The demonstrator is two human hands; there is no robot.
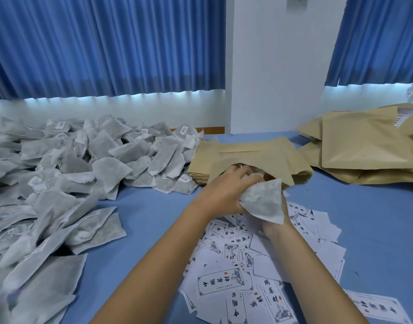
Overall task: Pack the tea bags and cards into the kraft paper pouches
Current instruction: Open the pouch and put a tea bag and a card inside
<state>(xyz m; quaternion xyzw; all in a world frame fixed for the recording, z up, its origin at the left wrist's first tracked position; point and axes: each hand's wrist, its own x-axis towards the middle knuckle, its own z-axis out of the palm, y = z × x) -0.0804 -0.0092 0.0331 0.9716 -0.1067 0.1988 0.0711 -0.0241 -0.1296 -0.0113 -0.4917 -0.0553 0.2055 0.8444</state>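
- Tea bag (263, 203) is held at the mouth of the top kraft pouch (254, 157), on the flat stack beside the tea bag heap (84, 160)
- Left hand (224, 190) is curled round it, fingertips at the opening
- Right hand (274, 226) is mostly hidden beneath the bag, so its grip cannot be told
- Filling is judged under way: the bag needs pushing fully in, then a card (220, 282) is to be added

We are reading "中國茶材" on the cards (220, 282) (lying turned every way); the tea-bag labels (185, 178) are showing only blur.
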